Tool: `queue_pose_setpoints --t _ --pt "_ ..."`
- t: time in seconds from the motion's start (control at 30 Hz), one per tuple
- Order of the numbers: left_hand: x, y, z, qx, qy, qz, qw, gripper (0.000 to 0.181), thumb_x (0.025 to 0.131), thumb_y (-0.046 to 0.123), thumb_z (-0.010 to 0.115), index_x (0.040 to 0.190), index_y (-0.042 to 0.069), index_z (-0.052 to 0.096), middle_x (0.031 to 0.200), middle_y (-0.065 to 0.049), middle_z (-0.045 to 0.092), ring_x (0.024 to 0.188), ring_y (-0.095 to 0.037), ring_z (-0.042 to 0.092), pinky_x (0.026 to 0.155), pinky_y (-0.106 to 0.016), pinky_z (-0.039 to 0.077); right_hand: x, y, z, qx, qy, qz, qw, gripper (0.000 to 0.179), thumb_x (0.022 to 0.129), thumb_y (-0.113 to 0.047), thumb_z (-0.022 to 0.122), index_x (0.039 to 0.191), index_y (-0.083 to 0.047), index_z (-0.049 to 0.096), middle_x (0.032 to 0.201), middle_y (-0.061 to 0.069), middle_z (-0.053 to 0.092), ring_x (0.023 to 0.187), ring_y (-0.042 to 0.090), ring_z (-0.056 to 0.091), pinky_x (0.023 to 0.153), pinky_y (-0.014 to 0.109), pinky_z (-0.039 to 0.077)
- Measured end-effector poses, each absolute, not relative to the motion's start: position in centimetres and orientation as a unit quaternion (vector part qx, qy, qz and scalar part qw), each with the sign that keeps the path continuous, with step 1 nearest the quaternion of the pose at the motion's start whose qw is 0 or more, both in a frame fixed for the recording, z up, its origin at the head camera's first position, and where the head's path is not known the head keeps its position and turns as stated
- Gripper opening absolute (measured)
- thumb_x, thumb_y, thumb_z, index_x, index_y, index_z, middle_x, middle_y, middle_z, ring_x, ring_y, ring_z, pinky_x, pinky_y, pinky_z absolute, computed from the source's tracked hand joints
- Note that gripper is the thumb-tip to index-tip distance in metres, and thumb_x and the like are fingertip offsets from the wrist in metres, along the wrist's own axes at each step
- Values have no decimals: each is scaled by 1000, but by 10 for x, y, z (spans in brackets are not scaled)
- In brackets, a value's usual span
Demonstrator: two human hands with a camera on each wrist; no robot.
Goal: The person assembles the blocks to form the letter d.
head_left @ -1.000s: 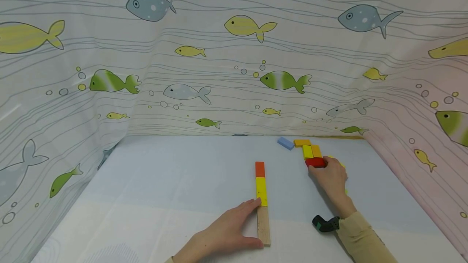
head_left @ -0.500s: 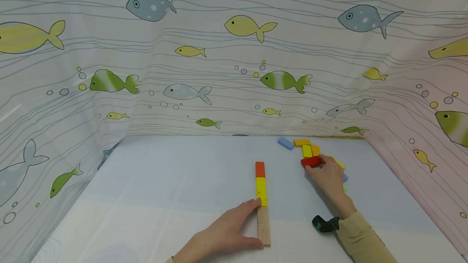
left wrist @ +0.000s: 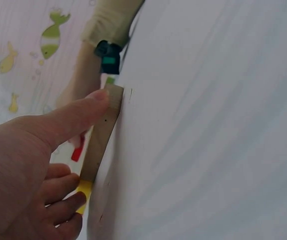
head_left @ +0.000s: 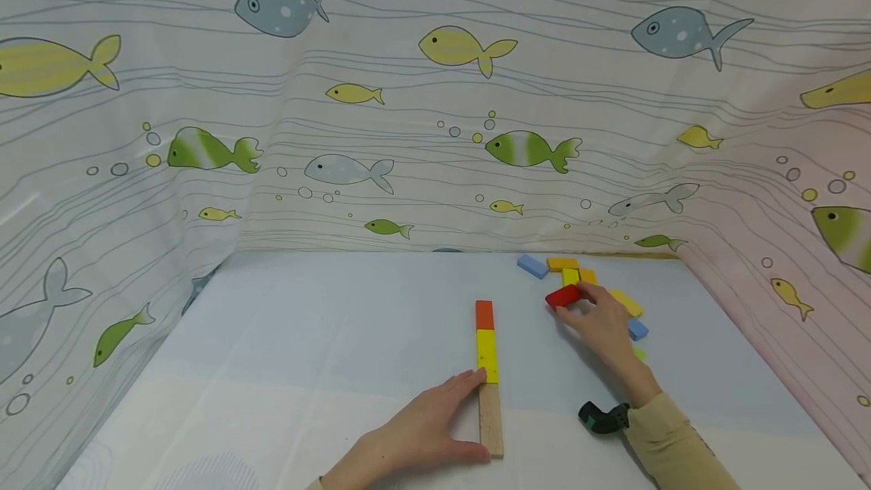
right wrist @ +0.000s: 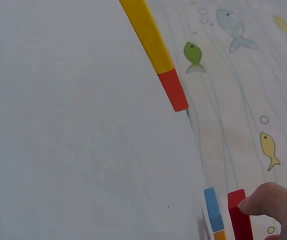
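My right hand pinches a red block between thumb and fingers, left of a loose group of blocks. The red block looks tilted and also shows in the right wrist view, with the thumb on it. A straight row stands in mid-table: an orange-red block at the far end, yellow in the middle, then a plain wooden block. My left hand rests along the row's left side. Its thumb touches the wooden block near its end, while its fingers touch the yellow part.
Behind the right hand lie a blue block, an orange one and a yellow one. Another yellow block and a blue one lie to its right. A fish-patterned curtain surrounds the white table.
My right hand has drawn the red block leftward, away from the yellow and orange blocks, and a blue block behind it has come into view. The left hand stays put.
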State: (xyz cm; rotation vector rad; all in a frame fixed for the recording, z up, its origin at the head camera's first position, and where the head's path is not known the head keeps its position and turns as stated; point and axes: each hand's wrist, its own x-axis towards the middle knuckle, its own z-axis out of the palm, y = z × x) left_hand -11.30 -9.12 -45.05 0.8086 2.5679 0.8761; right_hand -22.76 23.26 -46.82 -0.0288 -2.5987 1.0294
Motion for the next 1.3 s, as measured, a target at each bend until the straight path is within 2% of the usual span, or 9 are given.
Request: queue_pose_setpoints --t 0.1,0.23,0.43,0.67,0.9,1.1,1.3 --pt "-113 -92 -450 280 895 310 158 95 80 62 75 157 29 31 160 6 36 146 -19 38 116 -48 38 -228 228 -466 -2 -916 369 159 61 85 -18 77 136 7 53 130 29 59 119 44 53 107 64 36" --pt "-113 -92 -452 284 894 310 154 95 80 62 74 157 29 31 160 5 36 146 -19 38 116 -48 38 -230 224 -465 13 -913 382 142 61 86 -17 77 137 5 53 132 28 58 119 43 54 104 62 44" --pt "-114 -92 -453 286 894 308 152 95 80 63 74 157 28 31 160 5 37 145 -18 38 116 -47 39 -238 219 -467 33 -909 398 121 63 86 -20 78 140 1 54 134 24 60 122 40 53 106 62 39" --pt "-115 -93 -452 288 891 310 163 95 80 65 72 157 27 31 160 5 36 146 -18 38 117 -45 38 -248 209 -464 63 -912 392 100 63 87 -23 77 140 0 53 134 22 60 122 40 54 101 57 50" --pt "-115 -93 -451 286 891 311 166 95 80 64 73 157 27 30 160 5 36 146 -19 38 117 -46 38 -257 198 -460 79 -910 401 73 63 86 -22 79 140 -2 54 135 19 61 125 41 54 101 55 51" --pt "-114 -93 -450 284 891 313 169 95 80 64 73 157 28 30 160 7 36 146 -18 37 117 -46 38 -263 191 -455 97 -906 410 48 62 86 -24 78 140 -6 55 134 17 61 127 40 52 105 58 47" --pt "-114 -92 -449 276 890 317 176 94 79 63 74 157 30 31 159 9 36 145 -17 38 116 -45 39 -271 184 -454 133 -899 417 29 60 86 -20 77 139 -3 56 136 18 60 125 39 55 105 56 48"
